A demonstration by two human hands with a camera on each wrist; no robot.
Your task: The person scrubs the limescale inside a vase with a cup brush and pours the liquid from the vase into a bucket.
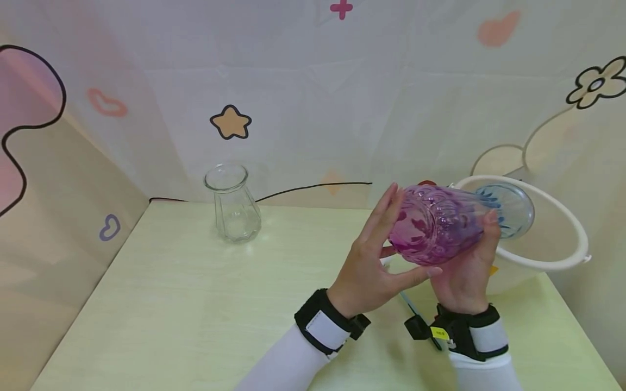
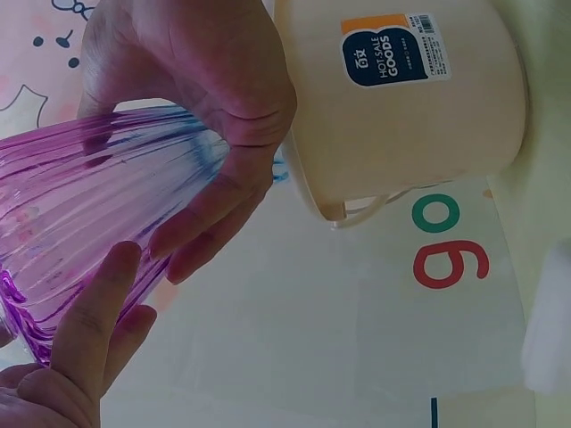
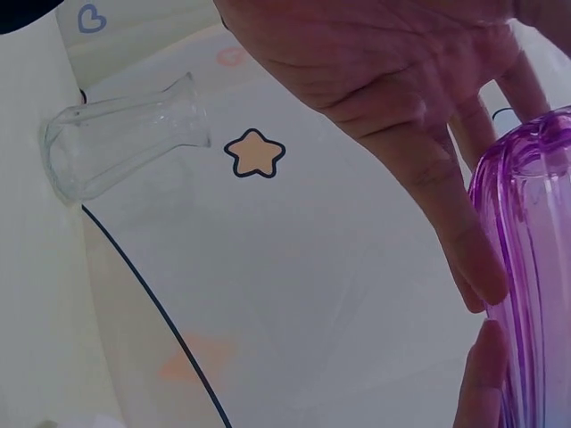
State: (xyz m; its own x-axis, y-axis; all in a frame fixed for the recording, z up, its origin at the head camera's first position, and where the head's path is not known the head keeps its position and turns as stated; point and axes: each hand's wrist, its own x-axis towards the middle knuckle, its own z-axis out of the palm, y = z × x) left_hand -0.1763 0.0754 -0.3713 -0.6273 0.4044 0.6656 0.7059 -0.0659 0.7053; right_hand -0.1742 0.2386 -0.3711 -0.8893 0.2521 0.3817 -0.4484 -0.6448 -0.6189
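A glass vase [image 1: 435, 225], pink-purple at its base and blue toward its mouth, is held tilted on its side above the table. My right hand [image 1: 467, 271] grips it from below around the narrower blue part, fingers curled about the glass in the left wrist view. At the pink base, my left hand [image 1: 369, 266] holds the vase between thumb and fingers. The ribbed purple wall [image 3: 535, 267] shows close up in the right wrist view. The vase's mouth overlaps the white bucket [image 1: 579, 233] in the head view.
A clear glass vase [image 1: 237, 214] stands upright at the back left of the pale table [image 1: 171, 304]. The bucket, with a label [image 2: 397, 53] on its side, stands at the back right. A thin blue stick [image 1: 408, 301] lies beneath the hands. A patterned cloth [image 1: 293, 108] hangs behind.
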